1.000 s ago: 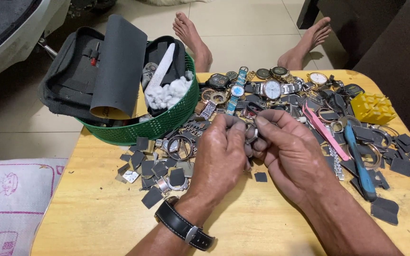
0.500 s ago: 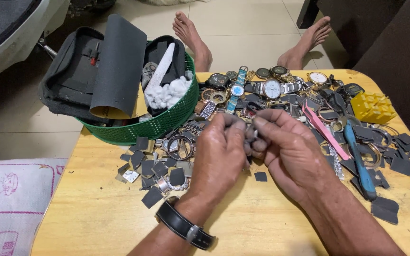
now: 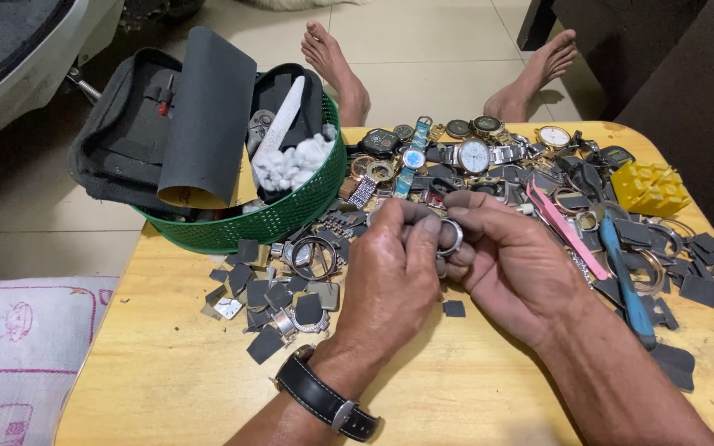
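Observation:
My left hand (image 3: 390,277), with a black strapped watch on its wrist, and my right hand (image 3: 510,264) meet over the middle of a wooden table (image 3: 167,380). Between their fingertips they pinch a small round metal watch case (image 3: 449,238). Both thumbs and forefingers press on it from either side, and much of it is hidden by the fingers. Around the hands lie several small dark grey squares (image 3: 268,343) and loose watch parts.
A green basket (image 3: 283,219) at the back left holds a black tool pouch (image 3: 126,140), grey sandpaper and white cotton. Several wristwatches (image 3: 473,154) lie at the back. A yellow block (image 3: 648,188), a blue-handled tool (image 3: 625,281) and a pink strap (image 3: 568,235) sit right. Someone's bare feet rest beyond the table.
Both hands stay in the same spot; the fingers have shifted slightly on the small metal case, which now shows more between them.

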